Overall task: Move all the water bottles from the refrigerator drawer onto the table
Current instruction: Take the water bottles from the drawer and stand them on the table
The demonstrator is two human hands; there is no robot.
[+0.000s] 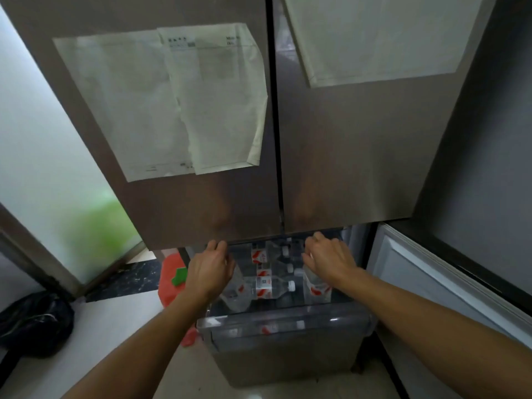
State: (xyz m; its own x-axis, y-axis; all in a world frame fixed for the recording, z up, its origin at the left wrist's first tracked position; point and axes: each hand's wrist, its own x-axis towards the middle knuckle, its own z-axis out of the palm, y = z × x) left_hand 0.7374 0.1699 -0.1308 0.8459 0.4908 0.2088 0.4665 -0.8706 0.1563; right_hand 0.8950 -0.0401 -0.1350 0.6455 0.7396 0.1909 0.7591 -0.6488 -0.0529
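In the pulled-out refrigerator drawer (285,326), clear water bottles (272,287) lying jumbled. Farther in, left hand (211,269) and right hand (328,260), each clamped on a bottle top. Probably full, heavy, slick, thin-walled; best gripped mid-body around the label.

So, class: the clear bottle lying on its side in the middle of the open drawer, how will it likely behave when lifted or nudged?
The lying bottle probably rolls if nudged, being round and on its side. Its thin clear plastic likely dents under a squeeze. It looks filled, so fairly heavy for its size, though that is hard to confirm.
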